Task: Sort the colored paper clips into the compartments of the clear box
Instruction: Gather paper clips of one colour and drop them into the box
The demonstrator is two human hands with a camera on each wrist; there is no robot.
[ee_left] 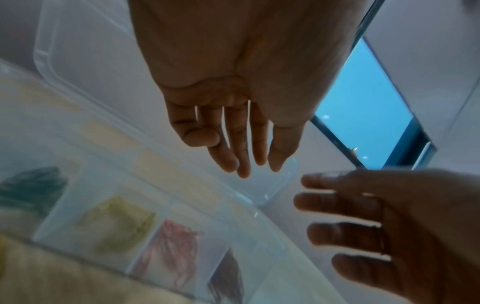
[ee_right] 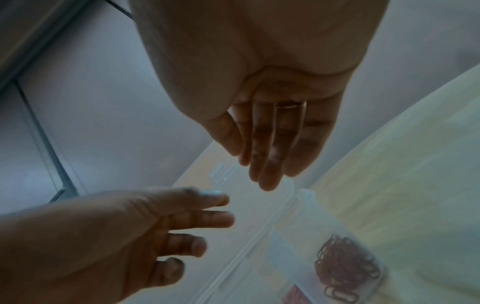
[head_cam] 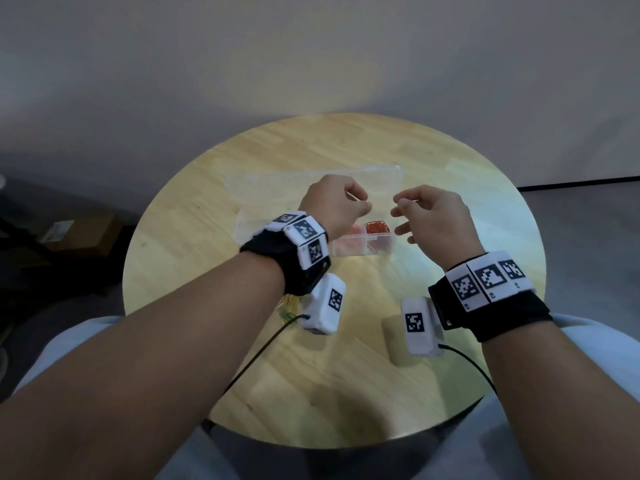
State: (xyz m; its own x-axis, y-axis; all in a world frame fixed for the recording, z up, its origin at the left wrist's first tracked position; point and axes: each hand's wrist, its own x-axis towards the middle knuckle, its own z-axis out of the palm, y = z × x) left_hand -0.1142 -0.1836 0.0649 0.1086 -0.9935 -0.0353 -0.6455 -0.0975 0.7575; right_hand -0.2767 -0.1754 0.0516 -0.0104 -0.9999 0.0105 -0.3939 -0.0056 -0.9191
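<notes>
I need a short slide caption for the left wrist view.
Left hand and right hand hover open above the clear box.

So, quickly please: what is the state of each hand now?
Left hand: open, fingers relaxed, holding nothing, above the clear box.
Right hand: open, fingers extended, holding nothing.
</notes>
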